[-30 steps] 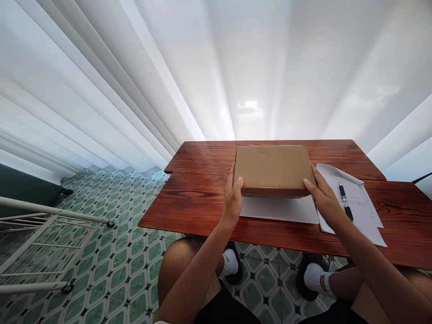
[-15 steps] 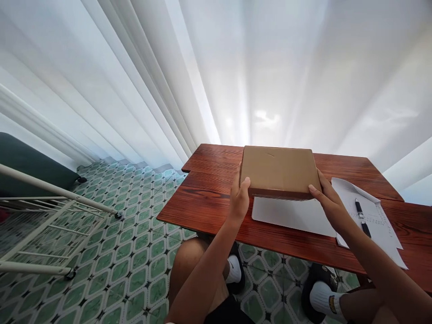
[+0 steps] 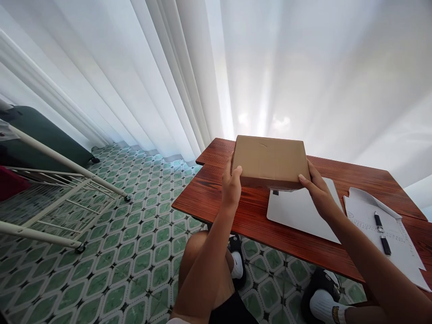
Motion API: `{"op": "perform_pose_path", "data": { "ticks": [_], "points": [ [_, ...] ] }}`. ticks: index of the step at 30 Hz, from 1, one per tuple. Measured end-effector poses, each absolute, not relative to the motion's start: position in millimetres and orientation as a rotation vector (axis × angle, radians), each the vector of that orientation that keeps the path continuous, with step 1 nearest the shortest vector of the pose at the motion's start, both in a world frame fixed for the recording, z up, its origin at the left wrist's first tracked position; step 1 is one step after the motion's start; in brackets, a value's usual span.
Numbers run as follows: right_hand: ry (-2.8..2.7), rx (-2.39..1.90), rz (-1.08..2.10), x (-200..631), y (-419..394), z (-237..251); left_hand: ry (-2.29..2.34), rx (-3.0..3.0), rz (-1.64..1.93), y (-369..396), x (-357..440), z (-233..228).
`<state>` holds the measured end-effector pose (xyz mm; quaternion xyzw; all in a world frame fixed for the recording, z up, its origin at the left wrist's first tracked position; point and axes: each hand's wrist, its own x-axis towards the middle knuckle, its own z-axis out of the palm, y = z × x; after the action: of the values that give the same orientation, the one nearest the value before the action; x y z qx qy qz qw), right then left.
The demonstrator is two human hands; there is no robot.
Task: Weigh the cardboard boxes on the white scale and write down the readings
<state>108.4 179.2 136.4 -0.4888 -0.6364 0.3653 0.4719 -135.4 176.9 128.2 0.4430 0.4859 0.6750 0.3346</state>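
Between my two hands a brown cardboard box (image 3: 272, 159) is held up over the table, its flat top facing me. My left hand (image 3: 231, 183) grips its left end, thumb at the near corner and fingers hidden along the side. On the right end my right hand (image 3: 316, 186) is closed in the same way, thumb on the near edge. Below the box lies a flat silver-white panel, perhaps a closed laptop (image 3: 300, 213), partly covered from view by the box and my right hand.
Written paper sheets (image 3: 367, 229) with a black pen (image 3: 381, 231) on them lie at the right of the reddish wooden table (image 3: 205, 193). White curtains (image 3: 286, 67) hang behind. A white wheeled metal rack (image 3: 64, 198) and a dark green case (image 3: 47, 137) stand at left.
My view has turned left. The box, still in both hands, has shifted left relative to the table, and more of the silver-white panel shows beneath it.
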Motion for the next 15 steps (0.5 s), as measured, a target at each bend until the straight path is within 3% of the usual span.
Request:
{"op": "perform_pose_path", "data": {
  "ticks": [15],
  "points": [
    [-1.611,-1.040,1.100,50,206,124,1.392,1.038,1.687,181,-206,134]
  ]
}}
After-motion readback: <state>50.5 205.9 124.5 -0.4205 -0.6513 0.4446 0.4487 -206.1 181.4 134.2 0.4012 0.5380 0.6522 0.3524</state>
